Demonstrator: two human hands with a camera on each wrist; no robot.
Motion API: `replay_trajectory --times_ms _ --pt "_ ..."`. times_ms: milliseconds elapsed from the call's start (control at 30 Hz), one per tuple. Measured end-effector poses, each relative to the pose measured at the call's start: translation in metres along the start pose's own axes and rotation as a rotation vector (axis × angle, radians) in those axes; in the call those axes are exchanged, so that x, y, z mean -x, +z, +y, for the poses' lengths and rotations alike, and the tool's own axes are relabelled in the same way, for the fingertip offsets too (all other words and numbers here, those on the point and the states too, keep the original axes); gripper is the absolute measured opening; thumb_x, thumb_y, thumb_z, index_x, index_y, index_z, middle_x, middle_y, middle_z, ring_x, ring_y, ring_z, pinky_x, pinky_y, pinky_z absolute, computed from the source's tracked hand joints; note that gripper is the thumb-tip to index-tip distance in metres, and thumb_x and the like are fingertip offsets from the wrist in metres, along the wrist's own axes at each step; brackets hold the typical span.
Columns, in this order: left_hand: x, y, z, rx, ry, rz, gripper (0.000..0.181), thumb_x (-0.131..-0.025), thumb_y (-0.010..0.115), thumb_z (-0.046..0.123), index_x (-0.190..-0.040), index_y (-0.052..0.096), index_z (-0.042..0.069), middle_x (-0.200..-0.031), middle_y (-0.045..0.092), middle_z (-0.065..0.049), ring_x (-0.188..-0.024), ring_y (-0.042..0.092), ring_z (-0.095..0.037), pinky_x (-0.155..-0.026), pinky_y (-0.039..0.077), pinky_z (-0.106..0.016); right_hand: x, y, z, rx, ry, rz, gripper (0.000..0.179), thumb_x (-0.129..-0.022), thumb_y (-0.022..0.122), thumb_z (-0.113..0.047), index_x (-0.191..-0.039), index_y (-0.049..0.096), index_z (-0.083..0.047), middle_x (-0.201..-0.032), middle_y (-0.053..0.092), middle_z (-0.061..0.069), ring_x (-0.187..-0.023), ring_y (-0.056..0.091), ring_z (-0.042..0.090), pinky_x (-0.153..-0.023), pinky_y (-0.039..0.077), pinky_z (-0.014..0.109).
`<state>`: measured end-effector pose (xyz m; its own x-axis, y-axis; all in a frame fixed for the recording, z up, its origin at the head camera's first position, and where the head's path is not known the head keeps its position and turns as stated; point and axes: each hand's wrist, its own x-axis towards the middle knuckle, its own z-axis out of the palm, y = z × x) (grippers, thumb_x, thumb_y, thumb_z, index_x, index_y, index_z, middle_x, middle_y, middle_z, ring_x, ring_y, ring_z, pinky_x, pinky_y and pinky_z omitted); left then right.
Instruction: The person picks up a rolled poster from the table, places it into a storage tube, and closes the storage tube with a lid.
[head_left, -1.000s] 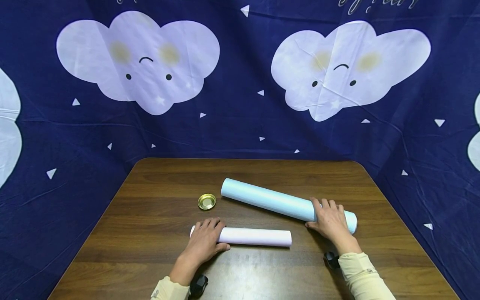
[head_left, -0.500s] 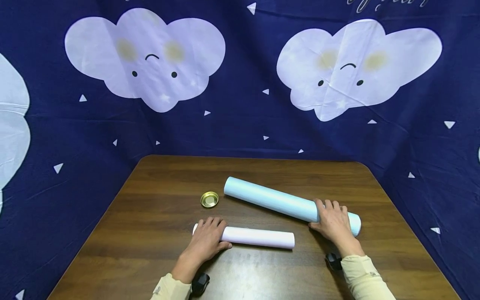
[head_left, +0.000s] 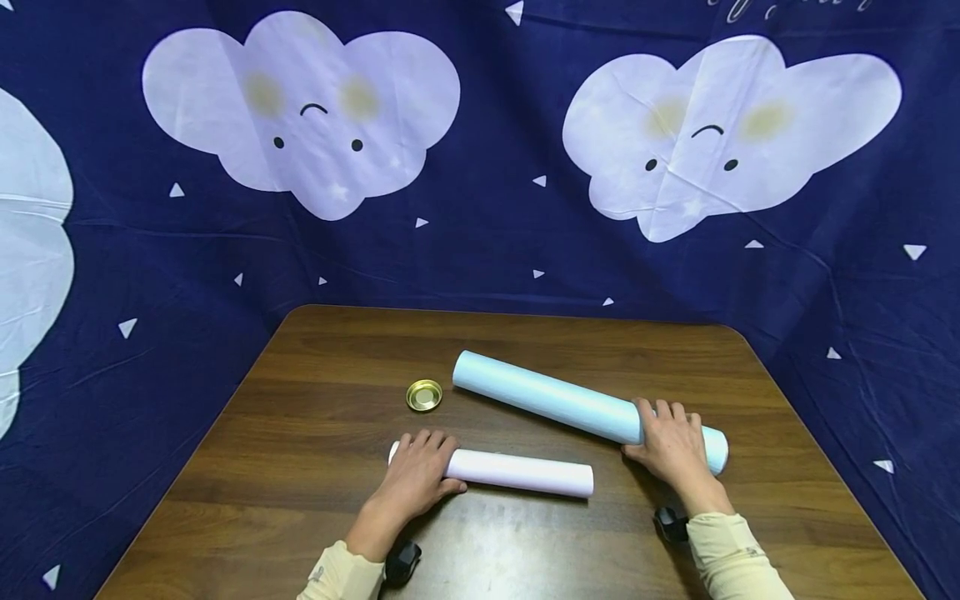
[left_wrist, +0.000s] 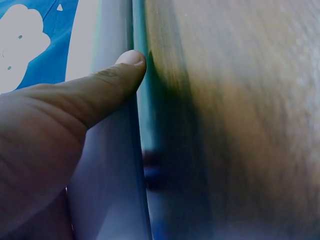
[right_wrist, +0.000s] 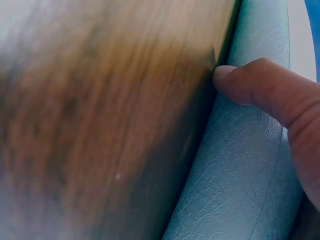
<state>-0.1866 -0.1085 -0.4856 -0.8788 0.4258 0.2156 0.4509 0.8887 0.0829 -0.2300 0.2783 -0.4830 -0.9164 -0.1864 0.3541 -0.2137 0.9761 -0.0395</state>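
Note:
My left hand (head_left: 416, 477) grips the left end of a white roll (head_left: 525, 471) that lies on the table near me. Its fingers reach over the far side, and the left wrist view has the thumb (left_wrist: 112, 87) along the near side of the roll. Farther back and to the right, a longer, thicker light blue roll (head_left: 555, 396) lies slanted. My right hand (head_left: 671, 446) holds it near its right end. In the right wrist view the thumb (right_wrist: 260, 87) presses across the creased blue surface (right_wrist: 235, 165). Both palms hide part of the rolls.
A small round gold dish or lid (head_left: 424, 396) sits left of the blue roll's far end, beyond my left hand. The brown wooden table (head_left: 337, 350) backs onto a dark blue curtain (head_left: 495, 250) printed with white clouds.
The head view has shifted slightly, so everything appears a little farther right. Both hands keep their hold on the rolls, and neither roll visibly moves on the table.

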Motion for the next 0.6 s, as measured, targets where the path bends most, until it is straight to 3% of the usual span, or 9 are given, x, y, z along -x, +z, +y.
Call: replay_trajectory --times_ms 600 --pt "0.0037 -0.0034 0.0003 -0.009 0.025 0.068 0.05 -0.072 0.074 0.05 -0.104 0.057 0.015 -0.101 0.065 -0.005 -0.097 0.058 -0.026 -0.077 0.038 -0.04 0.0016 0.0004 0.0016 0.0 0.013 -0.003 0.077 -0.06 0.083 -0.037 -0.123 0.053 -0.006 -0.103 0.06 0.024 -0.097 0.053 0.046 -0.072 0.035 0.053"
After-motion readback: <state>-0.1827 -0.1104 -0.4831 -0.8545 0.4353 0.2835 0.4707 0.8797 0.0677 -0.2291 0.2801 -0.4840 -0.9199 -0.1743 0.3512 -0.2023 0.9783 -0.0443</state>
